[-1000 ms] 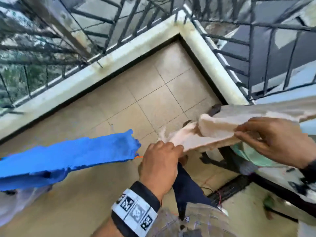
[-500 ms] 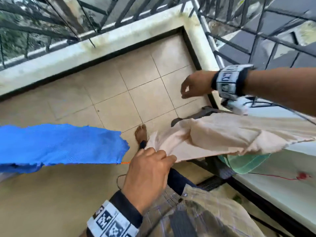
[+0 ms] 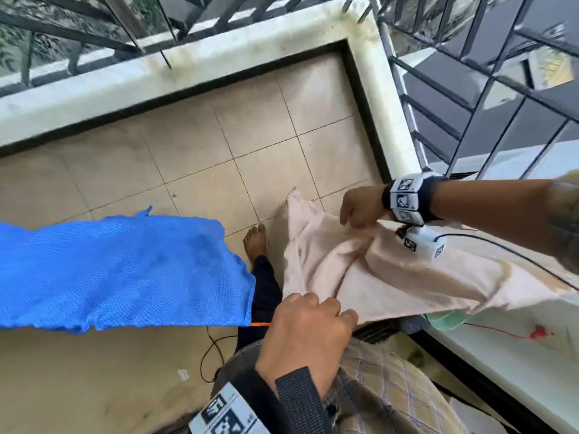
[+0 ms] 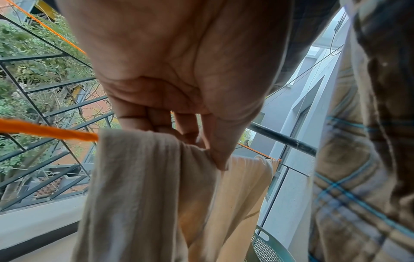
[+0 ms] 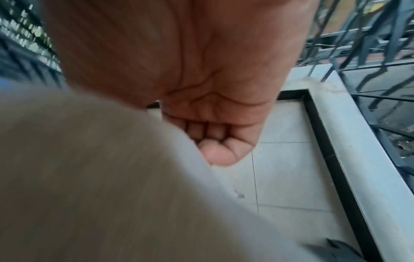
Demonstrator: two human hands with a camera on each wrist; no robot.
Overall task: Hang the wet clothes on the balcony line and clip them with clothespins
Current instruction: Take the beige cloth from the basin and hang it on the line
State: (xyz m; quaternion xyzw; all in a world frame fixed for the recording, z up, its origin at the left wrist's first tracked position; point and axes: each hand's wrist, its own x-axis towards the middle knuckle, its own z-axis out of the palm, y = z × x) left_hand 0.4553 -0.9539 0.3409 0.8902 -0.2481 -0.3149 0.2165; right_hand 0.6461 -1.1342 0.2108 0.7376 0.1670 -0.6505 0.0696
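Note:
A beige cloth [image 3: 391,277] lies draped over the orange line [image 4: 44,131], to the right of a blue cloth [image 3: 119,270] that hangs on the same line. My left hand [image 3: 313,321] pinches the beige cloth's near left edge right at the line, thumb and fingers closed on the fabric [image 4: 201,147]. My right hand [image 3: 357,214] is on the far side of the cloth, fingers curled down onto a fold. In the right wrist view the curled fingers [image 5: 215,141] sit against the blurred cloth [image 5: 100,177], and the thumb is hidden. No clothespin shows.
A green mesh basket [image 3: 445,319] stands under the cloth at the right, beside a white ledge [image 3: 501,364] with a small red thing [image 3: 537,332]. The metal railing [image 3: 470,89] and white parapet [image 3: 188,70] bound the tiled floor. My bare foot [image 3: 255,242] and a black cable [image 3: 210,355] are below.
My right hand let go of the cloth's right part, swung out over the floor, then came down onto its far side. The left hand kept its hold at the line.

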